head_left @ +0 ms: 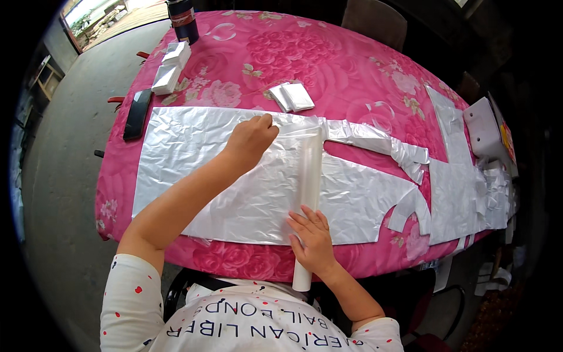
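Packets (299,97) folded; silvery sheet (193,149) apparently unfinished.
Left hand (253,141) curls closed; right hand (315,243) lies open on the translucent roll (310,176).

Along the table's (352,70) far edge, right of the dark can (184,24), a free passage is left. The near side is obstructed by the silvery sheet (193,158) and the clear roll (309,176) (jutting past the near edge), the left edge by the phone (138,114).
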The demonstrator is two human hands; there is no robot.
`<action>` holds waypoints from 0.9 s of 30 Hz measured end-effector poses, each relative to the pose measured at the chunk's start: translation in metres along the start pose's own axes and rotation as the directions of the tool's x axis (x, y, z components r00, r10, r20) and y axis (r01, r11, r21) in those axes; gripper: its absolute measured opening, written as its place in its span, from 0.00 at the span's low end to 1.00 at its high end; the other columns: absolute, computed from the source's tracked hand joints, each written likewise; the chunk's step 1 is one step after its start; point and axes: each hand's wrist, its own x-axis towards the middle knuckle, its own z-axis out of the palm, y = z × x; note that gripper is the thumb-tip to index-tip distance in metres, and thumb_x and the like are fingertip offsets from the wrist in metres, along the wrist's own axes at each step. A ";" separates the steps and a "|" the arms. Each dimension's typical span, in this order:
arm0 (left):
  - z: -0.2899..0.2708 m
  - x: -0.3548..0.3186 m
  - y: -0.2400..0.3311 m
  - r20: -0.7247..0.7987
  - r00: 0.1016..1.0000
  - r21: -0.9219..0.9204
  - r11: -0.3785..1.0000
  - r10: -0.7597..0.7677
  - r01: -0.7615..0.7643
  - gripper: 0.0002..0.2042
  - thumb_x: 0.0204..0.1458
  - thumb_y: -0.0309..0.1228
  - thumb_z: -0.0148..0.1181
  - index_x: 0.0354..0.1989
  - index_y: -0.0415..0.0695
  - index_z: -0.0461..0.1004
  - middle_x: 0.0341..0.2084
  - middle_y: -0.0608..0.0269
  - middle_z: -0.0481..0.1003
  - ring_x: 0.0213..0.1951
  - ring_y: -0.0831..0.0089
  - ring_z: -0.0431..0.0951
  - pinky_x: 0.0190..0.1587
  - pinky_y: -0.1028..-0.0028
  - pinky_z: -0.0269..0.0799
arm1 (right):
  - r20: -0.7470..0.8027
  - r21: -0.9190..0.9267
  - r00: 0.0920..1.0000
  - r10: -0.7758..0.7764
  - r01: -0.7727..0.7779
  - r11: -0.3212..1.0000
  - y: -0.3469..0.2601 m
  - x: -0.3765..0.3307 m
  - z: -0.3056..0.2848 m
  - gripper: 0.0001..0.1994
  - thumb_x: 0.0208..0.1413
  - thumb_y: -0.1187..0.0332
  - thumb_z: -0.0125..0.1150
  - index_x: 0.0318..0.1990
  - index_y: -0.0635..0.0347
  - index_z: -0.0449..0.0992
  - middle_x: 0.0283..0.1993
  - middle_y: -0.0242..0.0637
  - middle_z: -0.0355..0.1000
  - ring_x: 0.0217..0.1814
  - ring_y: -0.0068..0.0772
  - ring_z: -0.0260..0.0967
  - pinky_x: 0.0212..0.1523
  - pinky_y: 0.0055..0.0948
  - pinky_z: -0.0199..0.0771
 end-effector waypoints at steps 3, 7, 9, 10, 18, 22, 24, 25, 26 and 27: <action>-0.024 -0.029 -0.021 0.017 0.998 0.104 0.993 0.055 -0.056 0.09 0.34 0.17 0.55 0.28 0.41 0.69 0.32 0.62 0.67 0.34 0.66 0.70 0.33 0.70 0.69 | 0.013 0.046 1.000 0.014 -0.014 0.999 -0.001 0.000 0.003 0.16 0.44 0.73 0.57 0.44 0.57 0.75 0.52 0.34 0.69 0.64 0.40 0.56 0.64 0.42 0.45; -0.042 -0.078 -0.057 0.057 0.993 0.260 0.959 0.102 -0.114 0.09 0.33 0.20 0.56 0.26 0.42 0.68 0.32 0.63 0.67 0.35 0.69 0.69 0.36 0.72 0.67 | 0.014 0.056 1.000 0.013 -0.014 0.998 0.000 0.000 0.004 0.16 0.44 0.73 0.56 0.44 0.57 0.75 0.52 0.33 0.69 0.64 0.40 0.55 0.64 0.42 0.44; -0.051 -0.107 -0.077 0.096 0.993 0.330 0.938 0.075 -0.103 0.07 0.34 0.22 0.55 0.25 0.42 0.68 0.30 0.63 0.67 0.34 0.69 0.69 0.36 0.71 0.67 | 0.013 0.063 1.000 0.007 -0.007 0.998 0.000 0.000 0.004 0.16 0.44 0.73 0.56 0.44 0.56 0.75 0.52 0.33 0.70 0.64 0.41 0.55 0.64 0.42 0.44; -0.057 -0.118 -0.086 0.107 0.992 0.341 0.935 0.061 -0.094 0.06 0.35 0.22 0.55 0.25 0.42 0.68 0.30 0.63 0.67 0.35 0.69 0.70 0.37 0.71 0.67 | 0.011 0.045 1.000 0.003 -0.004 0.999 0.000 0.001 0.004 0.15 0.44 0.72 0.56 0.43 0.57 0.75 0.51 0.33 0.70 0.63 0.40 0.56 0.63 0.42 0.45; -0.100 -0.189 -0.099 0.224 0.974 0.362 0.924 0.038 -0.119 0.13 0.37 0.23 0.54 0.35 0.40 0.73 0.39 0.60 0.71 0.42 0.65 0.71 0.44 0.68 0.66 | 0.009 0.039 1.000 -0.009 0.009 0.999 -0.003 0.002 0.003 0.13 0.46 0.71 0.57 0.42 0.57 0.76 0.50 0.33 0.70 0.62 0.39 0.57 0.63 0.42 0.46; -0.140 -0.164 -0.072 0.481 0.876 0.017 0.999 -0.032 0.027 0.18 0.39 0.20 0.55 0.43 0.38 0.72 0.46 0.54 0.70 0.48 0.58 0.70 0.53 0.65 0.64 | -0.001 0.038 1.000 -0.007 0.007 0.999 0.000 0.001 0.003 0.13 0.46 0.71 0.57 0.41 0.57 0.76 0.49 0.33 0.71 0.62 0.39 0.57 0.63 0.42 0.47; -0.155 -0.141 -0.066 0.679 0.726 -0.130 0.956 -0.108 0.264 0.19 0.41 0.23 0.56 0.47 0.38 0.71 0.49 0.55 0.70 0.50 0.57 0.70 0.54 0.66 0.64 | -0.007 0.047 1.000 -0.011 0.011 0.999 0.001 0.001 0.003 0.12 0.46 0.71 0.56 0.41 0.57 0.76 0.49 0.34 0.71 0.62 0.39 0.57 0.63 0.43 0.47; -0.156 -0.128 -0.066 0.767 0.631 -0.178 0.904 -0.120 0.388 0.20 0.43 0.25 0.56 0.48 0.37 0.70 0.50 0.55 0.69 0.50 0.56 0.70 0.55 0.67 0.64 | -0.006 0.042 1.000 -0.007 0.008 0.999 0.001 0.000 0.003 0.12 0.46 0.71 0.56 0.41 0.57 0.76 0.49 0.34 0.71 0.62 0.39 0.57 0.62 0.43 0.47; -0.147 -0.108 -0.059 0.745 0.659 -0.308 0.823 -0.102 0.477 0.20 0.46 0.24 0.55 0.50 0.37 0.69 0.50 0.54 0.69 0.50 0.58 0.70 0.56 0.68 0.63 | -0.007 0.036 1.000 -0.002 0.002 0.999 0.001 0.000 0.002 0.12 0.46 0.71 0.56 0.41 0.57 0.76 0.49 0.34 0.71 0.62 0.39 0.57 0.62 0.43 0.47; -0.135 -0.085 -0.047 0.723 0.685 -0.425 0.720 -0.094 0.548 0.19 0.49 0.23 0.54 0.52 0.37 0.68 0.50 0.54 0.70 0.51 0.60 0.71 0.56 0.69 0.62 | -0.011 0.036 1.000 0.002 -0.002 0.999 0.001 0.001 0.002 0.12 0.46 0.71 0.56 0.41 0.58 0.76 0.49 0.34 0.71 0.62 0.40 0.57 0.62 0.43 0.47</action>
